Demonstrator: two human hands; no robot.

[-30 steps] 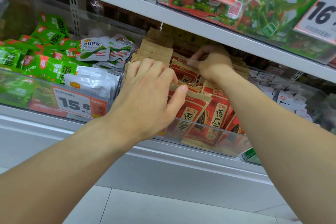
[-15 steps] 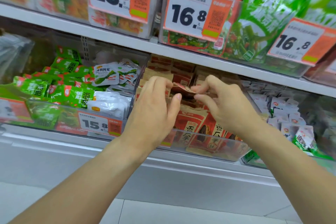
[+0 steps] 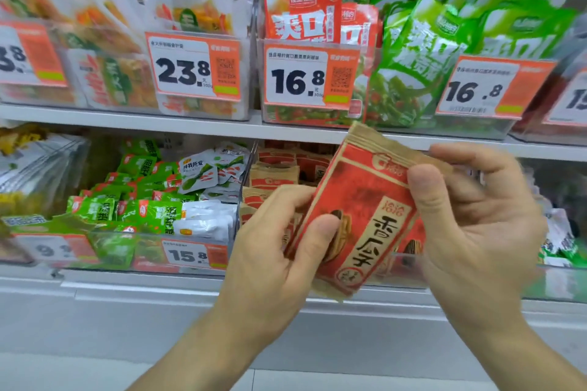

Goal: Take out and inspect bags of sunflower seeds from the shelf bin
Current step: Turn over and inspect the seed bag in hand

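One flat red-and-tan paper bag of sunflower seeds (image 3: 359, 219) is already out of the clear plastic shelf bin (image 3: 394, 270) and held tilted in front of it, printed face toward the camera, so the taking-out step looks done for this bag and the inspecting appears under way. The left hand (image 3: 279, 251) grips its lower left edge, thumb pressed on the front and fingers curled behind; the right hand (image 3: 470, 225) pinches the upper right edge, thumb on the front. More stacked tan-and-red seed bags (image 3: 276, 174) remain in the bin behind, so most of the job is probably left. The held bag looks like matte kraft paper with a crimped, ribbed top seal and a slightly puffed, pliable body. Glossy green foil snack packets (image 3: 133, 206) fill the neighbouring bin to the left.
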